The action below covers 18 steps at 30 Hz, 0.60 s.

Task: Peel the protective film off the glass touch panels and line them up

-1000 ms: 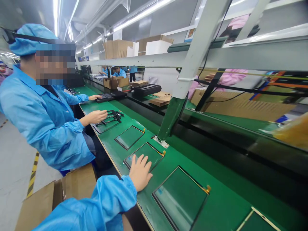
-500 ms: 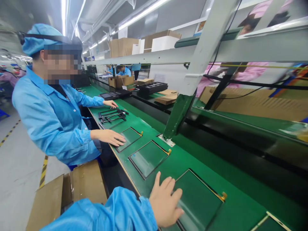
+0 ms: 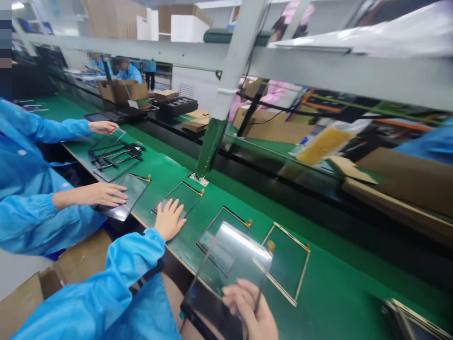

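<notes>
My left hand (image 3: pixel 169 218) lies flat with fingers spread on a glass panel (image 3: pixel 186 194) on the green bench (image 3: pixel 318 302). My right hand (image 3: pixel 252 311) grips the near edge of another glass panel (image 3: pixel 230 264), held tilted above the bench at the bottom middle. Beneath and beside it lie two more panels, one (image 3: pixel 226 222) dark-edged, one (image 3: pixel 290 262) light-edged with a gold tab. A co-worker at left presses a hand (image 3: pixel 106 194) on a panel (image 3: pixel 131 189) overhanging the bench edge, and their other hand (image 3: pixel 103 127) lifts a clear sheet near black frames (image 3: pixel 116 156).
A green and grey post (image 3: pixel 212 141) stands on the bench behind the panels. Beyond it runs a lower conveyor with cardboard boxes (image 3: pixel 122 90) and black trays (image 3: pixel 177 106). An open carton (image 3: pixel 31 295) sits on the floor at lower left. Another stack of panels (image 3: pixel 410 321) lies at bottom right.
The view swung right. My left hand shifted from one panel onto another farther left, and my right hand came into view holding a panel. The co-worker pulled a panel toward the bench edge.
</notes>
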Tool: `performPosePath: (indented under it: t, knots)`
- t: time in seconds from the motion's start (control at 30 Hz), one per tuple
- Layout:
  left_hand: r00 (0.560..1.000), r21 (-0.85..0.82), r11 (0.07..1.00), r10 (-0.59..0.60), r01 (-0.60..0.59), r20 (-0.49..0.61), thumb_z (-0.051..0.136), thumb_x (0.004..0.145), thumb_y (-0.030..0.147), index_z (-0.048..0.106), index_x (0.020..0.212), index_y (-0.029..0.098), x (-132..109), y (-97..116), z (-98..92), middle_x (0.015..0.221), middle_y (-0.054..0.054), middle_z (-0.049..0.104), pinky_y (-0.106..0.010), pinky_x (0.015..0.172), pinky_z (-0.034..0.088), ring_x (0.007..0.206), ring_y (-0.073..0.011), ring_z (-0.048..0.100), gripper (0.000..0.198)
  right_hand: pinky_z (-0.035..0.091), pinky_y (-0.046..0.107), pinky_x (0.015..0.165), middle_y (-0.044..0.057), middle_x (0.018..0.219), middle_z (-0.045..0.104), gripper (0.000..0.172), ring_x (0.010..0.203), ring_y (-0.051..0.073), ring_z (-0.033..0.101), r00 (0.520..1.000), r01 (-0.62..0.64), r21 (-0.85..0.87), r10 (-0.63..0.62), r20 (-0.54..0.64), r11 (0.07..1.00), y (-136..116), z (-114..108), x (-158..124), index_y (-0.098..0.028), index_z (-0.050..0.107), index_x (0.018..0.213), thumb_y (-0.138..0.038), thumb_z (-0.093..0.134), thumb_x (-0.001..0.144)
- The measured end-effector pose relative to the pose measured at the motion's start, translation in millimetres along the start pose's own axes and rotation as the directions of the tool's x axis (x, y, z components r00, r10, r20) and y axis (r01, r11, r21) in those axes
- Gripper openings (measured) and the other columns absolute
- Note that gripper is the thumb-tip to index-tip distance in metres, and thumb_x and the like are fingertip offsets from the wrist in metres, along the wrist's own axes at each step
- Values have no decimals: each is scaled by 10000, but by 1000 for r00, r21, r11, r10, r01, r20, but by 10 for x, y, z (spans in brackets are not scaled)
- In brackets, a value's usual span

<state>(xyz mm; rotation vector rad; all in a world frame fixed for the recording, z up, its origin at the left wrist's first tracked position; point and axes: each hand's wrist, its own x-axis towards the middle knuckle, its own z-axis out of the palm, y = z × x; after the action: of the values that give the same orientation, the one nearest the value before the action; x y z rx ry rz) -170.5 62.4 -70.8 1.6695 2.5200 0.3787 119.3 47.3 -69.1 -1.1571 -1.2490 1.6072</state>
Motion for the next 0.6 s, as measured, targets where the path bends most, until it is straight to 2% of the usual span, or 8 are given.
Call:
performPosePath:
  t: [0.07, 0.17, 0.3, 0.43, 0.53, 0.6]
  knots:
    - [1000, 19, 1000, -22, 22, -10, 466, 929, 326, 495, 1392, 190, 72, -147, -41, 1530, -139, 381, -657, 1121, 181, 1434, -356, 276, 483, 481, 298, 549, 98, 780, 705, 488, 649, 221, 648, 994, 2, 35, -6, 111, 999, -222, 234, 325, -162, 527, 988, -524, 738, 737]
    - [998, 53, 997, -58, 60, -27, 456, 930, 321, 500, 1389, 174, 181, -334, -104, 1522, -144, 391, -649, 1107, 220, 1424, -357, 294, 483, 432, 258, 525, 98, 770, 710, 427, 648, 208, 656, 990, 10, 13, -11, 142, 1000, -418, 618, 765, -160, 536, 931, -429, 742, 673]
    - [994, 97, 990, -104, 107, -38, 450, 932, 337, 503, 1385, 185, 338, -551, -177, 1522, -131, 396, -630, 1102, 248, 1414, -334, 317, 481, 388, 207, 486, 82, 786, 710, 435, 690, 206, 682, 983, -79, 29, 73, 167, 996, -361, 1129, 1213, -172, 478, 961, -386, 703, 657]
    - [983, 136, 974, -175, 181, -52, 434, 938, 346, 506, 1380, 199, 477, -747, -252, 1528, -127, 388, -618, 1096, 267, 1414, -317, 318, 471, 415, 182, 489, 42, 782, 692, 307, 701, 167, 686, 965, -172, 12, 166, 205, 985, -243, 1545, 1552, -168, 470, 970, -294, 663, 768]
    - [979, 155, 967, -197, 204, -57, 411, 944, 349, 510, 1370, 198, 514, -892, -335, 1524, -133, 394, -620, 1094, 266, 1406, -312, 328, 463, 525, 237, 601, 38, 859, 679, 215, 754, 155, 677, 949, -192, -8, 188, 253, 981, -240, 1733, 1684, -138, 530, 1031, -249, 623, 872]
    - [978, 157, 965, -200, 208, -65, 385, 948, 361, 514, 1359, 185, 520, -984, -415, 1511, -152, 406, -640, 1071, 280, 1387, -329, 352, 465, 570, 305, 706, 63, 936, 678, 244, 835, 174, 677, 948, -167, -36, 170, 268, 985, -268, 1752, 1712, -122, 559, 1088, -228, 628, 879]
